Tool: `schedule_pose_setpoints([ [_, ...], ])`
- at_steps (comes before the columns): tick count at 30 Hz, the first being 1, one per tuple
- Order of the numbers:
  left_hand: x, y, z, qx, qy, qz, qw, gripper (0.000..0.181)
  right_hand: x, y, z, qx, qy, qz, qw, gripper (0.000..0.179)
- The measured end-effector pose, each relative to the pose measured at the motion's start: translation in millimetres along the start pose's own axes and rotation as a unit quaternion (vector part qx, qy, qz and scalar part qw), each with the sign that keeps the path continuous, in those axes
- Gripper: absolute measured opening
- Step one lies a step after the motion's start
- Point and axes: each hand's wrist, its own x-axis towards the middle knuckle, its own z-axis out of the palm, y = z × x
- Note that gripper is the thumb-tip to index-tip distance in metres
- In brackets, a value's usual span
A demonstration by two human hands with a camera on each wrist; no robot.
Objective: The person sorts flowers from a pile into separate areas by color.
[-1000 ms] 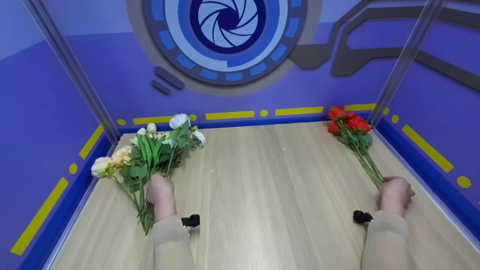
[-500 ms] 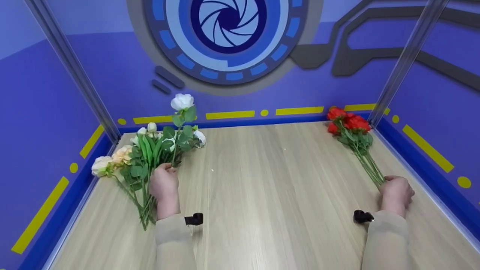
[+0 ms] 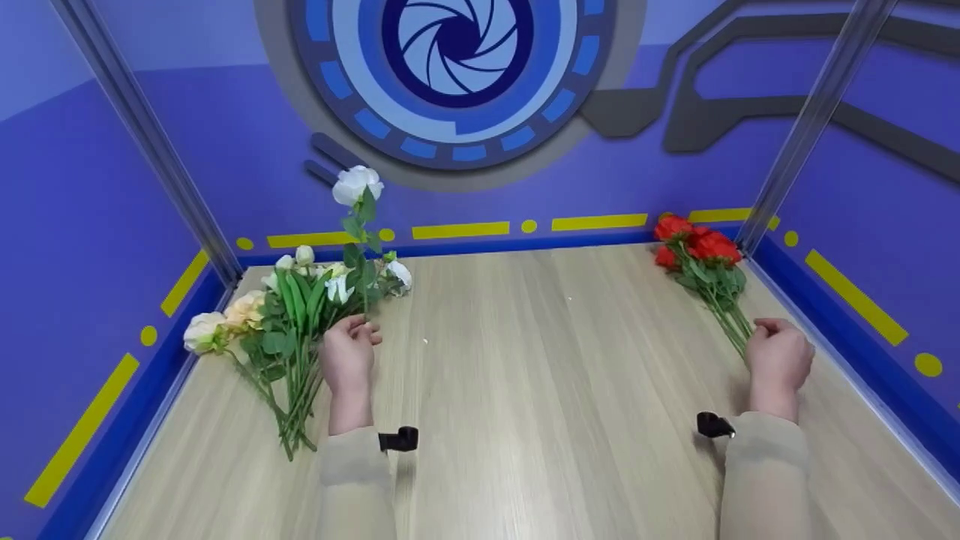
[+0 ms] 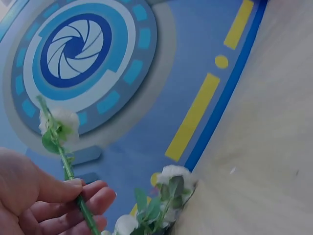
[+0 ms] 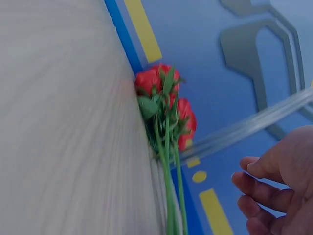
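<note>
My left hand pinches the green stem of a white artificial rose between thumb and fingers. Its bloom stands raised before the back wall; in the left wrist view the stem crosses the fingers. Beside that hand lies a bunch of white and peach flowers with green leaves and buds. At the right, my right hand is over the stems of a red flower bunch. The right wrist view shows its fingers loosely bent, apart from the stems, with nothing in them.
A wood-grain tabletop spans the space between the hands. Blue-purple panels with yellow marks enclose its back and sides. Metal posts stand at the back corners. A white flower lies near the back edge.
My left hand has drawn the white rose up out of the bunch and moved slightly right. The right hand has come off the red flowers' stem ends and shifted forward and up.
</note>
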Motion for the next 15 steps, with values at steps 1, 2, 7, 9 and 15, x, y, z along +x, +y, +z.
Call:
schedule_pose_setpoints([
  [1, 0.4, 1.1, 2.6, -0.029, -0.013, -0.005, 0.9995, 0.033, -1.7, -5.2, 2.2, -0.001, 0.000, -0.012, 0.9999, 0.036],
  [2, 0.6, 2.1, 5.1, -0.058, -0.026, -0.010, 0.9979, 0.033, -3.4, -10.3, 4.2, -0.001, -0.002, -0.024, 0.9997, 0.035],
  [7, -0.5, 7.1, 19.1, -0.164, -0.056, -0.014, 0.9847, 0.030, -12.4, -33.1, 12.9, -0.007, -0.023, -0.068, 0.9974, 0.033],
  [9, -2.8, 9.0, 24.6, -0.202, -0.064, -0.012, 0.9772, 0.028, -16.0, -40.4, 16.3, -0.007, -0.033, -0.083, 0.9960, 0.032],
  [15, -12.3, 18.6, 42.0, -0.291, -0.102, -0.016, 0.9509, 0.025, -31.0, -61.5, 36.0, 0.019, -0.074, -0.131, 0.9884, 0.028],
])
